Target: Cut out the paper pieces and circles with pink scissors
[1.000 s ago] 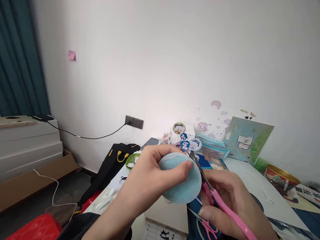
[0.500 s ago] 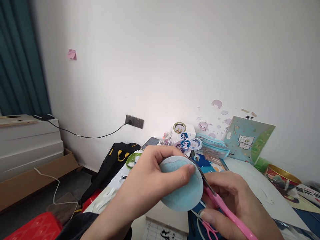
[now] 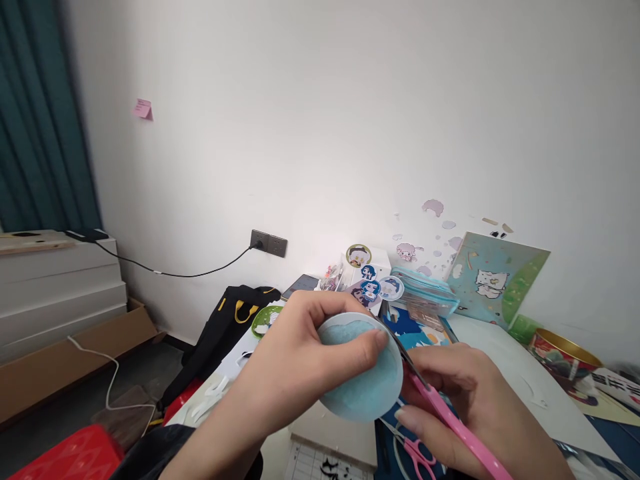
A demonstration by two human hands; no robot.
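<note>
At lower right, a right hand (image 3: 480, 393) grips pink-handled scissors (image 3: 443, 410) angled along the edge of a pale-blue disc (image 3: 365, 387), pinched by the left hand (image 3: 310, 353) at lower center; beyond, a dark socket (image 3: 269, 243) marks the white wall (image 3: 320, 133).

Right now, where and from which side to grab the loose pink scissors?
Best by the pink finger loops of the loose scissors, coming from the near side: the loops face the wearer, while the metal blades point away and left, toward the blue disc. Probably keep low; the right hand shows just above them.
</note>
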